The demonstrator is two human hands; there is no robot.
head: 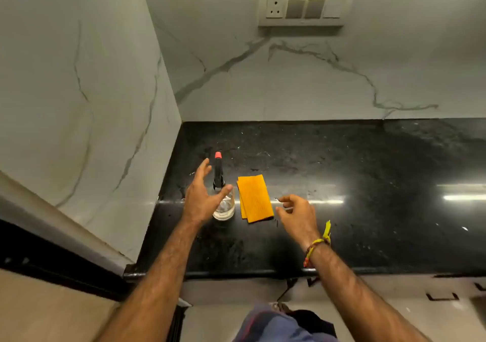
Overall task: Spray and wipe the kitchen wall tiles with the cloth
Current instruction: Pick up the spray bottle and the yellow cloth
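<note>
While we stood at the corner of the black stone surface, our left hand hovered beside the spray bottle, its fingers spread wide and curved toward the bottle without closing on it; the thumb lay across the front of the clear body, though we could not tell whether it touched. The bottle stood upright near the front edge, with a black sprayer head and a red nozzle tip pointing toward the back wall. Just to its right, apart from it, the folded orange cloth lay flat on the surface. Our right hand hung just beside the cloth's right edge, fingers loosely curled and holding nothing, with a yellow and red thread band round the wrist. Behind the surface rose the marble-patterned wall tiles, grey veins running across them, and a second tiled wall met them at the left corner. A switch plate with one socket sat high on the back wall.
</note>
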